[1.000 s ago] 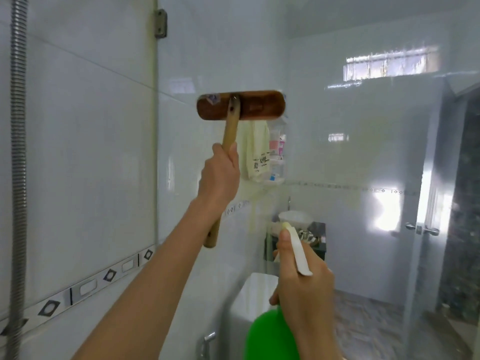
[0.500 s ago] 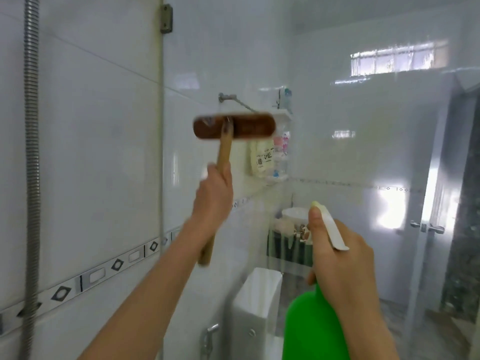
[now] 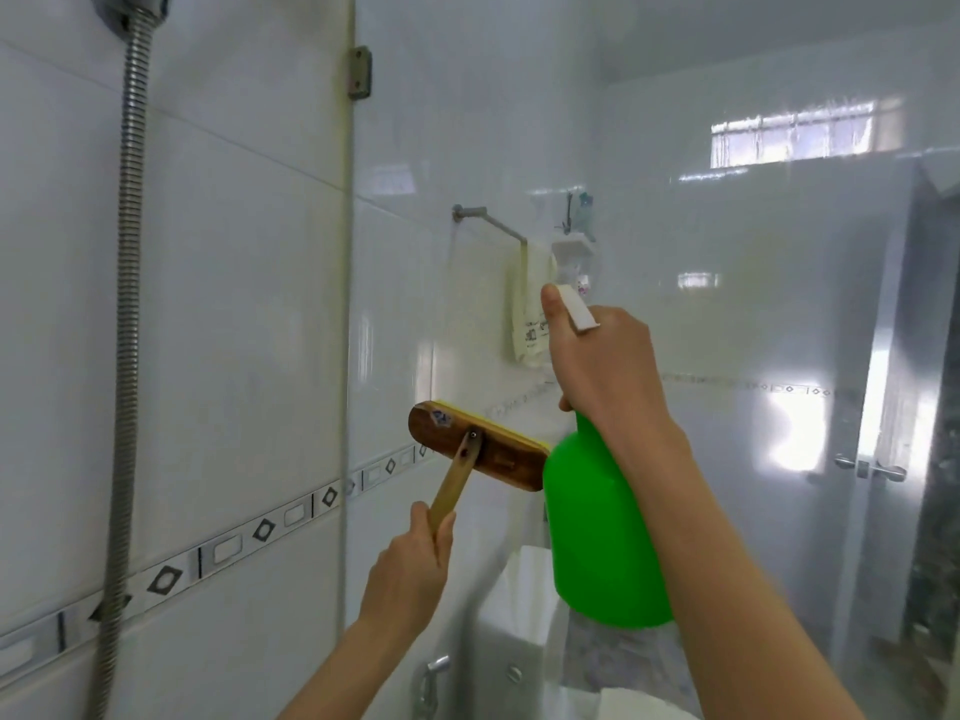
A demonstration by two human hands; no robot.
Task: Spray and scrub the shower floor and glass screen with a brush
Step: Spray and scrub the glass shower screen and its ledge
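My left hand (image 3: 413, 569) grips the wooden handle of a scrub brush (image 3: 480, 452), whose brown head with yellow bristles lies tilted against the glass screen (image 3: 737, 304) at mid height. My right hand (image 3: 605, 366) holds the neck of a green spray bottle (image 3: 597, 532), raised in front of the glass, with a finger along its white trigger. The bottle's body overlaps the brush head's right end. The shower floor is out of view.
A metal shower hose (image 3: 124, 314) hangs down the tiled wall on the left. The glass screen's edge and hinge (image 3: 358, 72) run down the middle. Behind the glass are a towel rail (image 3: 488, 223), a hanging cloth, a toilet cistern (image 3: 514, 621) and a door handle (image 3: 867, 467).
The brush has swept down the glass from high up to mid height and tilted. My right hand has lifted the spray bottle up and to the right.
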